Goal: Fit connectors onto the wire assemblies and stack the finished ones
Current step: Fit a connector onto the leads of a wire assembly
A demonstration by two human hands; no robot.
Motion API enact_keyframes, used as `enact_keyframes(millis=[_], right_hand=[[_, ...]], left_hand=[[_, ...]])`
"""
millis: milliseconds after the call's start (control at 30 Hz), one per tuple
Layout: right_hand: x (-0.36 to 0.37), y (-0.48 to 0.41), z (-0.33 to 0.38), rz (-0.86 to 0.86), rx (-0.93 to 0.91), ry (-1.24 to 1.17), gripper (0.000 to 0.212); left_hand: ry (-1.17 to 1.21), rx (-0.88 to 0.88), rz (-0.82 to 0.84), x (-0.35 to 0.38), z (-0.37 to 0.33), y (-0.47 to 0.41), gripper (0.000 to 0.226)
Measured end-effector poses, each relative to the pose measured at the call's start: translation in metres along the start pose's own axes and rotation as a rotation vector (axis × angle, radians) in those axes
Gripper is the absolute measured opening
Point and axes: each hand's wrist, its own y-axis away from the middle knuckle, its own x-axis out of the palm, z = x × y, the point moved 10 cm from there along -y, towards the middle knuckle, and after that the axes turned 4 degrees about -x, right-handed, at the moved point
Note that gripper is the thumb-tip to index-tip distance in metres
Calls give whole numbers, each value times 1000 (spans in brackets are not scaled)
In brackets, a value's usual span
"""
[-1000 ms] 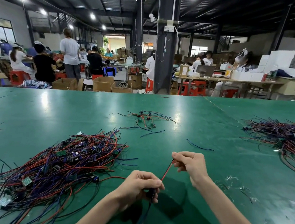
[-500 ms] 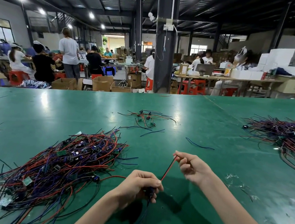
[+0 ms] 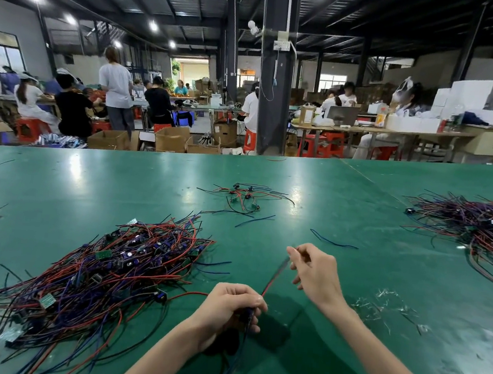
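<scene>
Red wire [image 3: 271, 282], gripped in curled left hand [image 3: 231, 305], pinched in right hand [image 3: 315, 274]; cardboard boxes [image 3: 170, 139] beyond, contents hidden.

You're in a factory assembly hall. Your green bench [image 3: 331, 190] holds wire heaps [image 3: 90, 276]. At 12 o'clock, workers [image 3: 73, 108] sit among cartons [image 3: 170, 141].
</scene>
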Motion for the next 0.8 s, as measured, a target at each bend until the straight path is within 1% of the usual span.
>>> enact_keyframes(millis=[67,133,200,233,300,400,500,600,667,733,800], right_hand=[[12,9,-12,50,206,-204,32],[34,22,-14,191,357,-351,36],[64,40,-3,411,403,-453,37],[78,50,5,511,388,-473,36],[95,66,20,629,319,-453,34],[105,77,30,647,236,-433,24],[101,76,34,603,244,-479,23],[92,70,34,536,261,-524,25],[88,66,32,502,262,-539,22],[87,65,32,507,239,-507,19],[88,65,33,530,197,-444,18]], left_hand=[[47,42,-118,-13,-3,-2,25],[54,99,-267,-30,-9,-2,26],[29,163,-388,-44,-16,1,23],[19,193,-423,-48,-20,2,20],[33,225,-455,-54,-23,4,17],[60,233,-469,-56,-24,4,16],[61,231,-446,-55,-23,0,18],[133,203,-323,-47,-19,-7,22],[159,176,-232,-39,-15,-11,26],[154,178,-180,-34,-14,-11,30],[98,205,-161,-34,-17,-10,31]])
